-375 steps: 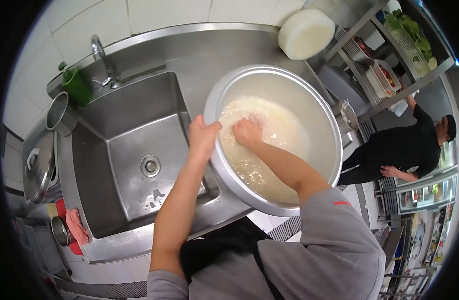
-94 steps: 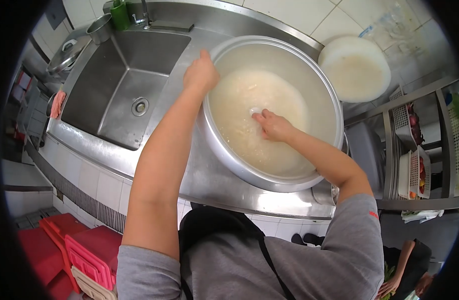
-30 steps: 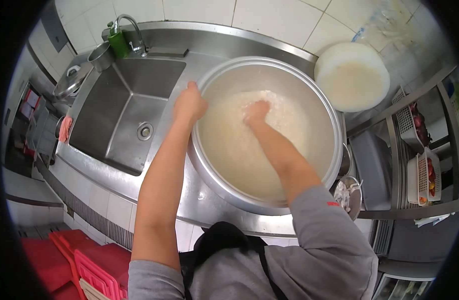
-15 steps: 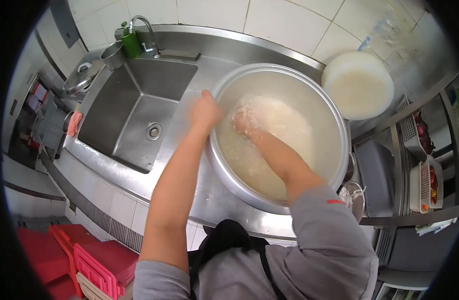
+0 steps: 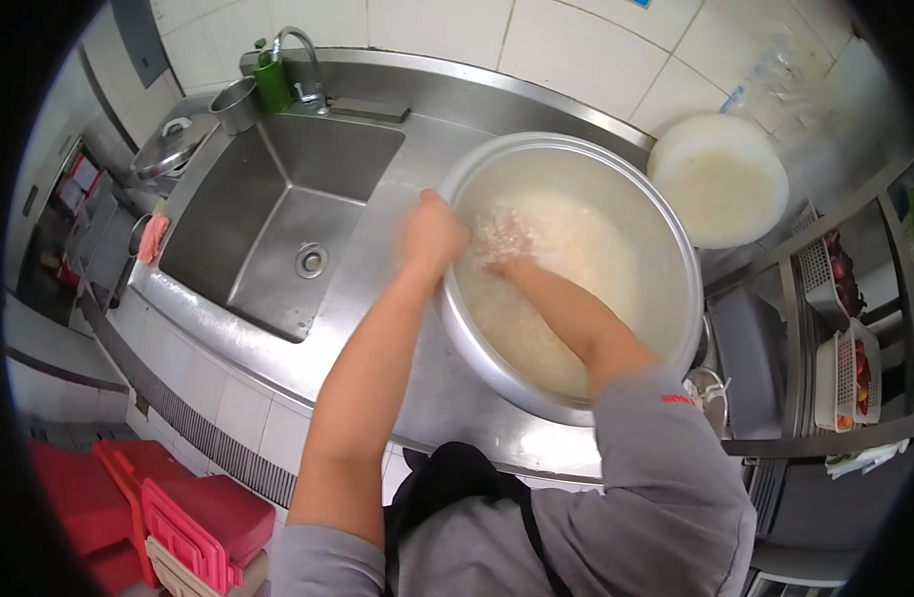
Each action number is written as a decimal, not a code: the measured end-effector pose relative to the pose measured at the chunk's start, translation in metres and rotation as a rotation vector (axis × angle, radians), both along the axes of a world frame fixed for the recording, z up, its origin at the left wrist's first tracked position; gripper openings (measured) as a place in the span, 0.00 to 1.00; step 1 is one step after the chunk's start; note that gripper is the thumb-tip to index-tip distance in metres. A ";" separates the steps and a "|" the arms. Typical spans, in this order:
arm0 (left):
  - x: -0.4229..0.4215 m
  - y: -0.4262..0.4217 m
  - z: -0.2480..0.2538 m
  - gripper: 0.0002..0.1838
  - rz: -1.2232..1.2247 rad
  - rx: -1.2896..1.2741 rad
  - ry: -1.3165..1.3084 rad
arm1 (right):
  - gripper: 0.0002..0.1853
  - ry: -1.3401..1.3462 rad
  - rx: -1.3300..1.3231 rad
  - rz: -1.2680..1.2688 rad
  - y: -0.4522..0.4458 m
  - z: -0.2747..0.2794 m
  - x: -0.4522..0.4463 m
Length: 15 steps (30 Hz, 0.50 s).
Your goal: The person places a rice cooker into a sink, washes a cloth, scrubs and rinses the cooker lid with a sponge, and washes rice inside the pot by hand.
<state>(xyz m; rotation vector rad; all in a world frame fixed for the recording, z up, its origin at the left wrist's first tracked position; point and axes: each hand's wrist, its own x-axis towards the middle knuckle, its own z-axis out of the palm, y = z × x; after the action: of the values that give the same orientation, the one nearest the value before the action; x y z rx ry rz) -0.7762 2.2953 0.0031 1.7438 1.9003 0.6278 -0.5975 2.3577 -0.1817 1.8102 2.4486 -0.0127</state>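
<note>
A wide silver metal pot (image 5: 666, 234) stands on the steel counter, right of the sink. Cloudy whitish water with pale grains (image 5: 596, 249) fills its lower part. My left hand (image 5: 433, 234) is closed on the pot's left rim, thumb on top, slightly blurred. My right hand (image 5: 508, 249) is down in the liquid near the pot's left side, with water splashing over it. Its fingers are hidden by the murky water, so what they hold, if anything, does not show.
Left is a steel sink (image 5: 268, 224) with a faucet (image 5: 303, 65), green bottle (image 5: 273, 85) and metal cup (image 5: 236, 104). A round white container (image 5: 720, 179) stands behind right. Shelves with baskets (image 5: 855, 373) are at right, red bins (image 5: 203, 517) at lower left.
My right hand has moved about in the liquid and sunk into it; earlier its fingers showed above the surface. My left hand stays at the rim. The view has shifted, and the co-worker is out of sight.
</note>
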 end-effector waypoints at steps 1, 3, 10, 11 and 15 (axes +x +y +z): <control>0.001 -0.001 0.001 0.22 0.000 0.016 0.004 | 0.19 -0.290 0.106 0.205 0.035 -0.015 0.003; 0.001 0.000 0.003 0.22 0.027 -0.002 0.005 | 0.20 -0.076 0.042 -0.041 0.034 0.001 -0.003; -0.005 0.012 -0.016 0.24 0.023 0.017 -0.195 | 0.17 -0.028 -0.025 0.109 -0.064 0.036 -0.020; -0.007 0.012 -0.021 0.24 0.033 0.013 -0.192 | 0.17 0.016 -0.294 -0.019 -0.071 0.055 -0.023; -0.003 -0.010 -0.027 0.20 0.078 -0.103 -0.606 | 0.15 0.193 0.218 -0.115 -0.034 0.040 -0.002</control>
<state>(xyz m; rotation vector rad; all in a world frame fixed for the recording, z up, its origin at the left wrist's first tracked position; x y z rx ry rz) -0.7792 2.2852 -0.0240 1.2301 1.5407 0.9424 -0.5993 2.3238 -0.1422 2.1325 2.5567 0.0774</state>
